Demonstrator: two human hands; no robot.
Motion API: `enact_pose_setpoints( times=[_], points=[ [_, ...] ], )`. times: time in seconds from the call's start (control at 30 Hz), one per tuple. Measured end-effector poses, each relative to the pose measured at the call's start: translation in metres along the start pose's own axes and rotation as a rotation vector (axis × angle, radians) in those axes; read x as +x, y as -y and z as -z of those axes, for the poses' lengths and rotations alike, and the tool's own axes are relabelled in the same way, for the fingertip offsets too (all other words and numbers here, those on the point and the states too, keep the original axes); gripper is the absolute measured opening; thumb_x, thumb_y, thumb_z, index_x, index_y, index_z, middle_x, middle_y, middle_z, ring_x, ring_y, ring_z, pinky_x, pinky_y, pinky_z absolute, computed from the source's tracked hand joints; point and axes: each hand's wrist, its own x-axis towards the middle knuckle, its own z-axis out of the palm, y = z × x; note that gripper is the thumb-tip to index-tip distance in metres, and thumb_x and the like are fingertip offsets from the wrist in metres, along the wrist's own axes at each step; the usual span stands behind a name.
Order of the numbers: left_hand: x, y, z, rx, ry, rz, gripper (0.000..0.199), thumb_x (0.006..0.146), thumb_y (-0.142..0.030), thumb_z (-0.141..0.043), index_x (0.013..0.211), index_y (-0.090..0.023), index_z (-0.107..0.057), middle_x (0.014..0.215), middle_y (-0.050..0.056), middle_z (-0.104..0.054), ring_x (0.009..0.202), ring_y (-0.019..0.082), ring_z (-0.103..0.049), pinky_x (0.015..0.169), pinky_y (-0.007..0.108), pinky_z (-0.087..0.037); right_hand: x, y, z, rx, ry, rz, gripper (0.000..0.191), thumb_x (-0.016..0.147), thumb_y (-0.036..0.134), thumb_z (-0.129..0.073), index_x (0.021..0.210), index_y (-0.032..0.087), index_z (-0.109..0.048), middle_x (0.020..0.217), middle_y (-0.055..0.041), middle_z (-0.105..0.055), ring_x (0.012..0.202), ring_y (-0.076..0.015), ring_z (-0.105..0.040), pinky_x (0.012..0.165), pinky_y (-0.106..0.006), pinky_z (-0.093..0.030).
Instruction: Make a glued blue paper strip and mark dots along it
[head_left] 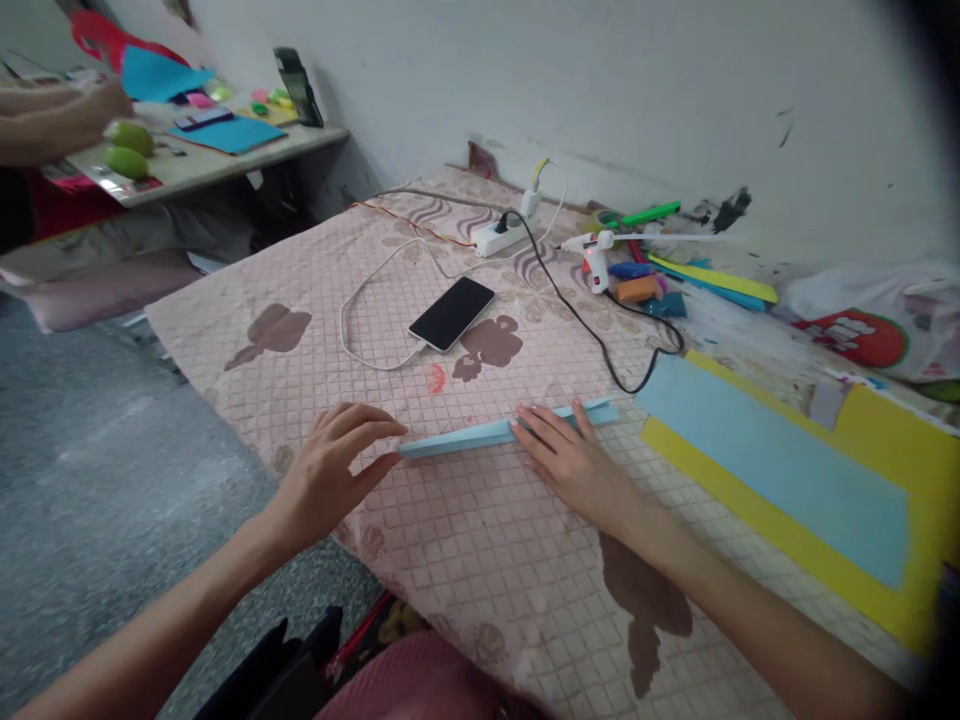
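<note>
Resting spread fingers on the folded light-blue strip (457, 438), the right hand (566, 462) has its grip released; the left hand (330, 475) touches the strip's end toward the left edge of the surface (457, 555), though I cannot tell whether its grip pinches it. A glue gun (598, 270) sits near the wall-side edge.

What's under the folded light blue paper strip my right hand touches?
The pink, grid-patterned tablecloth shows along both edges of the paper strip. What's directly beneath the strip and your right hand is covered.

Left hand (336, 470) curves inward; right hand (566, 455) (palm down) lies spread.
</note>
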Motion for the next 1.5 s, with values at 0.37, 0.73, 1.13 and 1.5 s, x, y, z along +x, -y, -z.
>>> enact_pose_setpoints(
  times=[0.37,0.73,1.13,1.5],
  points=[
    [0.001,0.023,-0.009,0.082,0.030,-0.237,0.016,0.087,-0.018,-0.050,0.096,-0.026,-0.061,0.091,-0.001,-0.066,0.085,0.014,-0.057,0.084,0.036,-0.038,0.001,-0.001,-0.002,-0.007,-0.020,0.015,0.042,0.091,0.020,-0.039,0.133,0.017,-0.043,0.134,-0.0123,-0.048,0.126,-0.0262,-0.039,0.105,-0.061,-0.019],
    [-0.003,0.041,-0.016,0.095,0.081,-0.315,0.021,0.088,-0.015,-0.047,0.102,-0.026,-0.059,0.097,-0.001,-0.066,0.091,0.014,-0.055,0.098,0.041,-0.032,0.000,-0.001,-0.005,-0.042,0.036,0.001,0.041,0.094,0.024,-0.033,0.133,0.014,-0.041,0.137,-0.0120,-0.044,0.127,-0.0265,-0.037,0.105,-0.063,-0.014],
    [-0.003,0.041,-0.013,0.118,0.144,-0.377,0.027,0.090,-0.013,-0.043,0.110,-0.024,-0.057,0.102,0.001,-0.065,0.099,0.017,-0.054,0.099,0.044,-0.032,0.000,0.001,-0.003,-0.029,0.040,-0.011,0.041,0.094,0.022,-0.033,0.133,0.015,-0.041,0.139,-0.0116,-0.043,0.128,-0.0261,-0.036,0.105,-0.062,-0.016],
    [-0.008,0.048,-0.016,0.068,0.142,-0.403,0.028,0.091,-0.014,-0.042,0.115,-0.021,-0.054,0.109,0.005,-0.063,0.103,0.019,-0.053,0.095,0.041,-0.036,0.015,0.016,-0.003,0.067,-0.035,-0.088,0.047,0.093,0.031,-0.035,0.134,0.009,-0.039,0.138,-0.0136,-0.043,0.128,-0.0236,-0.037,0.110,-0.051,-0.021]
  ],
)
